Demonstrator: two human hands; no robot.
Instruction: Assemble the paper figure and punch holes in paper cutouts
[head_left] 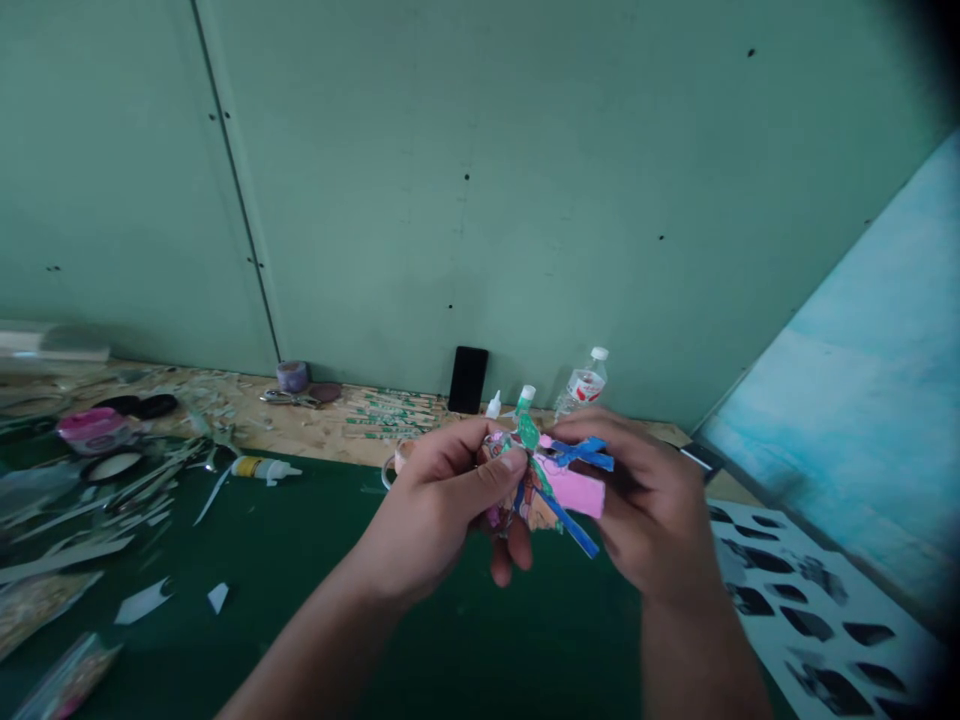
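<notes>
Both my hands meet over the dark green mat (300, 580) and hold a small coloured paper craft (551, 480) between them. It has a pink body, blue strips and a green cut-out piece on top. My left hand (442, 505) pinches its left side with thumb and fingers closed. My right hand (652, 500) grips its right side, fingers curled round the pink part. The craft's lower half is partly hidden by my fingers.
Paper scraps (142, 600) litter the mat's left side, with a small glue bottle (262, 468) near them. A black phone (468, 378) leans on the green wall beside a water bottle (583, 383). A white sheet with cut-out holes (810, 600) lies at the right.
</notes>
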